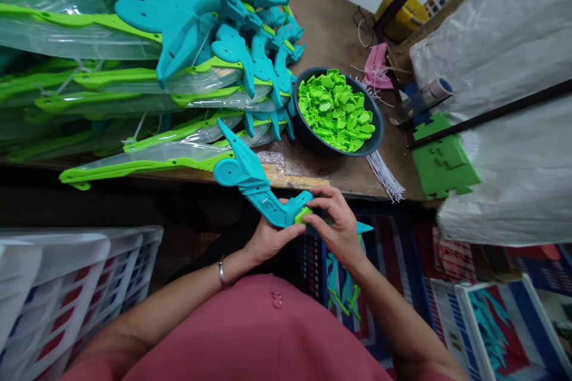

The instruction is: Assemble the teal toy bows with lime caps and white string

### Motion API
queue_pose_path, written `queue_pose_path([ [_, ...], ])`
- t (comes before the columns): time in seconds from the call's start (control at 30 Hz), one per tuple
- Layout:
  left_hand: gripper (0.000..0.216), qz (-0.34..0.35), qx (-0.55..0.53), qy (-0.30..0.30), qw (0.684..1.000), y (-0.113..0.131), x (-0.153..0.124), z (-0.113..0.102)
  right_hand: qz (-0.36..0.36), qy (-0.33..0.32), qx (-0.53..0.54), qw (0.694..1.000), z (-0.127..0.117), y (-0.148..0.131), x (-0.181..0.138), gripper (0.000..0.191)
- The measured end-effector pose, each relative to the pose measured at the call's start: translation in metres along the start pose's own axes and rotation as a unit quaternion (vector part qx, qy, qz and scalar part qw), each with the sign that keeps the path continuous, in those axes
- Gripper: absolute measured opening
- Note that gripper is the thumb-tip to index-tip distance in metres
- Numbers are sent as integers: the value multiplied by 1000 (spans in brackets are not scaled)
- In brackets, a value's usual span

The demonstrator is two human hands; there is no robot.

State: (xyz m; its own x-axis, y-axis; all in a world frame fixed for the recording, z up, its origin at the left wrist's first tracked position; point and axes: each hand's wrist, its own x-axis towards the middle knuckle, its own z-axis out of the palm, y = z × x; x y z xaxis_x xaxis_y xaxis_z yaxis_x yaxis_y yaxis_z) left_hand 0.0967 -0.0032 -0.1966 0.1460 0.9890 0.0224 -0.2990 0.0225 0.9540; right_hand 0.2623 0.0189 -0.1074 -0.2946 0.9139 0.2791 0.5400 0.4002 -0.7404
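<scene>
A turquoise plastic toy [243,169] with a long, green-edged clear blade lies across the front of the table edge, its lower end in my hands. My left hand [272,238] is closed around its handle from below, with the thumb lying along the near side. Close beside it, my right hand [333,220] pinches the handle end. The thumb and fingers of that hand press a small lime-green plastic piece [302,214] against the turquoise handle. Part of the handle is hidden behind the right hand, and a turquoise tip shows past it.
Many similar toys [192,24] are piled on the table's left. A dark bowl [379,131] holds green pieces; white ties [386,175] lie beside it. A green foam mat [442,158] stands rightward. White crates [58,250] and a blue crate [402,250] flank me below.
</scene>
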Motion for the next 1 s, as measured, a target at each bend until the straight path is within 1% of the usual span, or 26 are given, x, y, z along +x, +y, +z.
queue_pose_path([
  [0.1, 39, -1, -10, -13, 1000, 2, 0, 1, 2, 8, 6, 1000, 1, 0, -1, 10],
  [0.17, 38, -6, -20, -27, 999, 4, 0, 1, 4, 8, 11, 1000, 1, -1, -1, 10],
  [0.3, 39, -12, -25, -33, 999, 7, 1, 2, 25, -3, 28, 999, 1, -2, 0, 8],
  [0.33, 38, -10, -22, -32, 999, 7, 1, 2, 36, -2, 37, 999, 1, -1, 1, 10],
  [0.4, 36, -9, -15, -32, 999, 7, 1, 2, 74, -13, 63, 995, -1, 2, 3, 23],
  [0.47, 34, -17, -7, -27, 999, 6, 0, 2, 126, -70, 91, 985, -4, 6, 8, 38],
  [0.5, 35, -24, -3, -22, 999, 5, -1, 2, 149, -111, 99, 978, -7, 8, 10, 41],
  [0.57, 37, -37, 0, -15, 999, 4, -4, 1, 171, -175, 92, 965, -11, 8, 15, 37],
  [0.6, 37, -40, -1, -14, 999, 3, -5, 0, 168, -188, 80, 964, -13, 7, 17, 34],
  [0.73, 32, -24, 10, -28, 999, 1, -8, -3, 121, -178, 22, 976, -15, -1, 19, 27],
  [0.83, 30, -13, 35, -14, 999, -1, -8, -4, 89, -156, 2, 984, -10, -5, 14, 21],
  [0.9, 31, -15, 37, -3, 999, -3, -7, -3, 84, -140, 3, 987, -5, -3, 8, 19],
  [1.0, 34, -23, 34, -5, 999, -5, -7, -5, 101, -111, 11, 989, 0, 2, 1, 19],
])
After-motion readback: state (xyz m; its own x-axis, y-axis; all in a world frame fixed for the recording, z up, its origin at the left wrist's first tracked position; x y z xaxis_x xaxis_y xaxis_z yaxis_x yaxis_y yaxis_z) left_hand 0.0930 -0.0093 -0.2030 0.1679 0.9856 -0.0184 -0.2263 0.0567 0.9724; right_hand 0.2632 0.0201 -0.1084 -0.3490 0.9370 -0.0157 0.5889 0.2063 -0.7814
